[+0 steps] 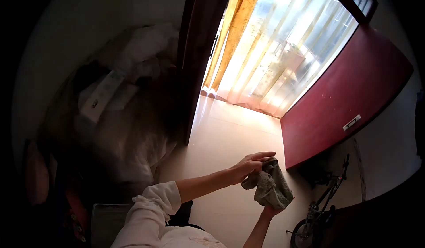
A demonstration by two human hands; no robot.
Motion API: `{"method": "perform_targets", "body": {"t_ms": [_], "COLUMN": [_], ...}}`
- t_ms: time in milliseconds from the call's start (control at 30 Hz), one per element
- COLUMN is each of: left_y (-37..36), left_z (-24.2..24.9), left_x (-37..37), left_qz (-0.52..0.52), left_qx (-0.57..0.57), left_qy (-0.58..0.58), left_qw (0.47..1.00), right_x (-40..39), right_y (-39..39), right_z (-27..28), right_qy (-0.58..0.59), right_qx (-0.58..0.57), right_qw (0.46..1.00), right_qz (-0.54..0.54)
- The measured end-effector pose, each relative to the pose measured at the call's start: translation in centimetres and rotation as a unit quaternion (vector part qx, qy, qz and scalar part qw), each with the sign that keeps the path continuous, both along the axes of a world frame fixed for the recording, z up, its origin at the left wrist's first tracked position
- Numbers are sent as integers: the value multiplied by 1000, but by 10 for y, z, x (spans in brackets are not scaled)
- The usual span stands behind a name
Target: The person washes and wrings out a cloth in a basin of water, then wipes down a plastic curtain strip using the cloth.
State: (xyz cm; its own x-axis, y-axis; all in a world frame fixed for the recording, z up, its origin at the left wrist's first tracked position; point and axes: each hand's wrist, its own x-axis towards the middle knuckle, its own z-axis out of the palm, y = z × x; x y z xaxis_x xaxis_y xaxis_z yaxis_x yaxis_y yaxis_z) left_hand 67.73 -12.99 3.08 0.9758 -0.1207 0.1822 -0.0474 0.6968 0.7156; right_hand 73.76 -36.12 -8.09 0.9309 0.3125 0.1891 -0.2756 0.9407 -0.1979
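Note:
A grey-green cloth (275, 186) with a fuzzy, towel-like surface hangs bunched between my two hands. My left hand (249, 167) grips its upper edge, with the thumb and fingers closed at the top and a finger stretched out above it. My right hand (272, 211) is at the cloth's lower end, its palm against the fabric. Most of the right fingers are hidden behind the cloth, which is folded and sags between the hands.
Ahead, a dark red door (341, 88) stands open beside a bright doorway with a sheer curtain (274, 49). A small bicycle (316, 212) stands on the right. Bags and plastic-wrapped items (128, 128) are piled in shadow on the left. Pale tiles (212, 155) cover the floor.

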Motion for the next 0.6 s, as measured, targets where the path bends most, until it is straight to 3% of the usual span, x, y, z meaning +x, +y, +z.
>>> {"method": "perform_targets", "body": {"t_ms": [33, 67, 133, 233, 267, 367, 433, 533, 567, 600], "left_y": [-1, -2, -25, -6, 1, 18, 18, 29, 25, 38], "left_z": [-13, -29, -61, -46, -63, -69, -87, -90, -90, -75], "left_x": [14, 31, 46, 47, 62, 98, 140, 197, 249, 236], "left_qz": [-8, -19, -5, 125, 183, 208, 318, 239, 158, 151], "left_qx": [29, 53, 89, 91, 222, 123, 124, 150, 236, 399], "left_qy": [23, 54, 138, 101, 143, 235, 289, 337, 304, 225], "left_qw": [999, 997, 986, 983, 947, 941, 895, 898, 909, 876], "right_x": [4, 20, 17, 34, 43, 94, 135, 198, 244, 250], "right_y": [11, 21, 84, 153, 169, 206, 223, 225, 210, 212], "right_z": [5, -18, 28, 30, 28, 23, 26, 28, 40, 47], "right_qy": [51, 78, -3, -13, -16, -22, -25, 46, 61, 58], "right_qx": [-8, -110, -43, -235, -285, -383, -416, -439, -415, -420], "right_qw": [999, 988, 992, 965, 951, 917, 904, 896, 908, 902], "right_qz": [3, -72, 118, 116, 116, 113, 95, 53, 19, 86]}}
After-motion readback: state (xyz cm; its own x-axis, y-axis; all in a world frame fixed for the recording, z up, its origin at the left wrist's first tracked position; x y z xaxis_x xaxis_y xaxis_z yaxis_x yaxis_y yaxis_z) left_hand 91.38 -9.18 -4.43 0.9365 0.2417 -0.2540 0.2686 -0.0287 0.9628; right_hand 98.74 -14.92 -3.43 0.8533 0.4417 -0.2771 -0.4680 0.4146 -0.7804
